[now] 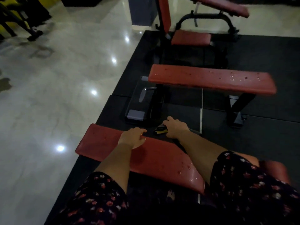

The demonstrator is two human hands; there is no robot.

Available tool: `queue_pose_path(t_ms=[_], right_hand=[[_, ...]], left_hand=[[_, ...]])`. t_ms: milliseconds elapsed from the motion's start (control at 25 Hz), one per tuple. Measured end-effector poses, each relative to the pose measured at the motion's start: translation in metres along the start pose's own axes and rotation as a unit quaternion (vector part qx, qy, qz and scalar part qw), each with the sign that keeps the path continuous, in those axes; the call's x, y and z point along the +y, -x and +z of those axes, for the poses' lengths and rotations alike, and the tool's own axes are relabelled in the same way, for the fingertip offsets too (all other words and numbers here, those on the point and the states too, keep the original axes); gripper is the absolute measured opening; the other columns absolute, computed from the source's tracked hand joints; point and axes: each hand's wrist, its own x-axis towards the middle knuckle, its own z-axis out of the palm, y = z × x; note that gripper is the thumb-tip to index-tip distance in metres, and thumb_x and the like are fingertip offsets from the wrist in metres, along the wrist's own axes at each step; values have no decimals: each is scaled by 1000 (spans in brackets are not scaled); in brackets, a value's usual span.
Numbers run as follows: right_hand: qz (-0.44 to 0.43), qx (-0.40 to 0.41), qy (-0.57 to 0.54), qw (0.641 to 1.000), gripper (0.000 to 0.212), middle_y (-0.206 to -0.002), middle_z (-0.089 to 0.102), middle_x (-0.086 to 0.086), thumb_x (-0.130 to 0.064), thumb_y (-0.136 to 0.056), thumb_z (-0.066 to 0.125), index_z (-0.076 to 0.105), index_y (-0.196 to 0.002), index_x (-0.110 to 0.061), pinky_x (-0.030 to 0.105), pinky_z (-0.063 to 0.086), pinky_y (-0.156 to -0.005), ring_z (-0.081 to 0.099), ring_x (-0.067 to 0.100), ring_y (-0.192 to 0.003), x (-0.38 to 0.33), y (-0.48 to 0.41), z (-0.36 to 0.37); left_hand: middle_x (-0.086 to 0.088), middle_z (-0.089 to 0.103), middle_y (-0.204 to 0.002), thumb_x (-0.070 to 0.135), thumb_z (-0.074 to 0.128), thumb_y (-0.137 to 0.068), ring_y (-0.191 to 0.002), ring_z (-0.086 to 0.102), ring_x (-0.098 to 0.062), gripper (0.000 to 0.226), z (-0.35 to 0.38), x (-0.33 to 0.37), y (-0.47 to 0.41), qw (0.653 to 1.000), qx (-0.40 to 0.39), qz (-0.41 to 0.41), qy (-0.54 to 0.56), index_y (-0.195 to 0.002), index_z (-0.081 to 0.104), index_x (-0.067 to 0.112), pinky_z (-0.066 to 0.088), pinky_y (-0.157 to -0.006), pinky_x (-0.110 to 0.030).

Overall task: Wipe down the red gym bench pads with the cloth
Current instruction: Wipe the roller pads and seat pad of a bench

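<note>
A long red bench pad (pixel 100 143) runs across the foreground, with water drops near its right end. My left hand (pixel 132 138) rests on its far edge, fingers curled over the rim. My right hand (pixel 175 128) reaches past the pad and grips a dark cloth with a yellow patch (pixel 159 130) just beyond the far edge. A second red bench pad (pixel 211 79), also speckled with drops, stands further back. A third bench with a red seat (pixel 190 37) and upright red back pad (pixel 164 13) is behind it.
The benches stand on black rubber matting (pixel 267 135). A black scale-like platform (pixel 139 101) lies on the mat between the two near benches. Glossy pale tile floor (pixel 56 95) spreads to the left, with dark equipment legs (pixel 32 33) at the top left.
</note>
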Motion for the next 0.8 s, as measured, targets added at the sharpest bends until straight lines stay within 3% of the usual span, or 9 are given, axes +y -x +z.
queue_pose_path(t_ms=[320, 640, 800], right_hand=[[151, -5, -55, 987, 45, -130, 37, 5, -21, -89, 61, 46, -131, -21, 46, 49, -84, 49, 32, -113, 78, 18, 3], [320, 17, -148, 936, 46, -124, 39, 7, -23, -86, 61, 48, -130, -19, 45, 50, -87, 53, 35, -109, 117, 95, 37], [404, 33, -171, 898, 44, -123, 45, 5, -21, -82, 60, 52, -125, -19, 41, 52, -82, 56, 29, -108, 132, 152, 54]], left_hand=[[1, 52, -137, 42, 53, -95, -124, 52, -21, 52, -21, 59, -92, 985, -43, 152, -68, -145, 41, 34, 47, -95, -41], [-1, 50, -139, 42, 51, -95, -125, 50, -25, 55, -5, 155, -143, 920, -77, 344, -169, -148, 37, 33, 42, -96, -42], [-2, 48, -141, 40, 50, -96, -126, 49, -25, 54, 6, 212, -136, 875, -94, 429, -203, -148, 37, 31, 42, -96, -41]])
